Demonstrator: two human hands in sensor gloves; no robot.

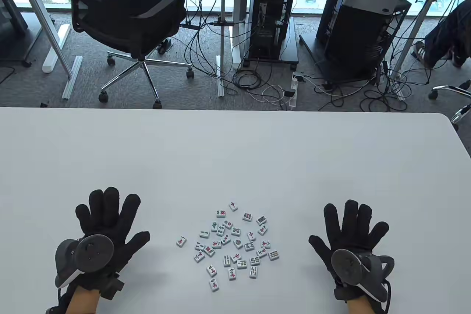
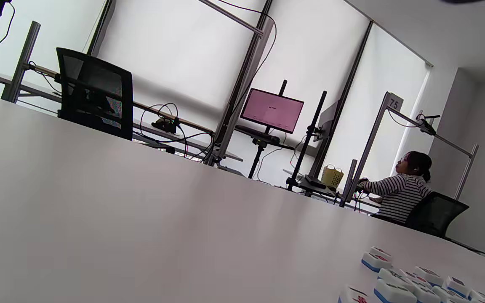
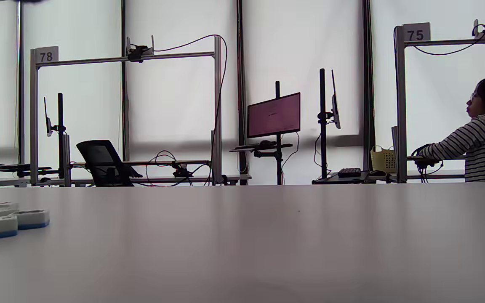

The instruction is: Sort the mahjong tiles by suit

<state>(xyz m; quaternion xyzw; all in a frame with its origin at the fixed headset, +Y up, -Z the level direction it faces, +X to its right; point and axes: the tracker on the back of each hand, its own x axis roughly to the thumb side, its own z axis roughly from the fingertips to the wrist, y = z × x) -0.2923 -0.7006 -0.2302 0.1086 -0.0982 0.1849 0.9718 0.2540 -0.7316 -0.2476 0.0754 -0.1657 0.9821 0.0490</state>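
Several small white mahjong tiles [image 1: 235, 242] lie face up in a loose cluster near the front middle of the white table [image 1: 235, 152]. One tile [image 1: 181, 241] sits a little apart on the cluster's left. My left hand [image 1: 106, 218] lies flat on the table to the left of the tiles, fingers spread and straight, holding nothing. My right hand [image 1: 353, 229] lies flat to the right of them in the same way. The tiles [image 2: 411, 282] show with blue backs at the lower right of the left wrist view. A few tiles [image 3: 6, 219] show at the left edge of the right wrist view.
Beyond the table's far edge stand a black office chair [image 1: 125, 19], computer towers [image 1: 268, 16] and many floor cables. A person in a striped shirt [image 2: 400, 193] sits at another desk far off. Bare tabletop [image 1: 235, 166] stretches behind the tiles.
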